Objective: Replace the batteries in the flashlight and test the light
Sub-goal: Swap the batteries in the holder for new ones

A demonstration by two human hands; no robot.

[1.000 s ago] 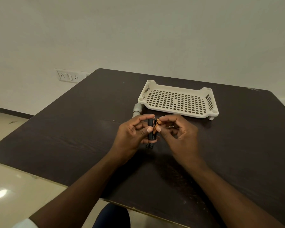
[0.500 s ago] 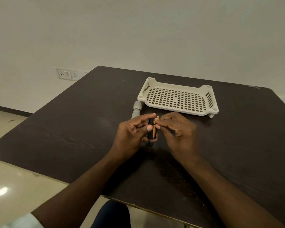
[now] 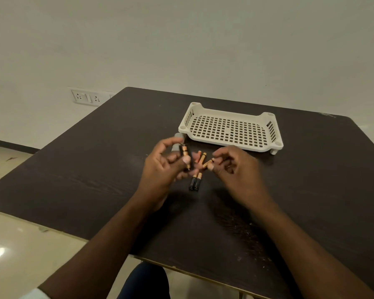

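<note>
My left hand [image 3: 163, 167] pinches a black holder with a copper-topped battery [image 3: 186, 156] in it, upright between thumb and fingers. My right hand [image 3: 235, 169] grips another small battery [image 3: 208, 164] at its fingertips, just right of the holder. Two batteries [image 3: 195, 182] lie side by side on the dark table [image 3: 95, 169] below the hands, and another loose battery [image 3: 202, 158] lies between them. The grey flashlight [image 3: 178, 137] lies behind my left hand, mostly hidden by the fingers. Both hands are motion-blurred.
A white perforated plastic tray [image 3: 231, 128] stands just beyond the hands, its near left corner close to the flashlight. A wall socket panel [image 3: 85, 97] is on the left wall. The table's front edge runs close to my lap.
My hands, which were pressed together around the holder, have pulled apart. The right hand has drawn a battery away to the right, and loose batteries now show on the table between them.
</note>
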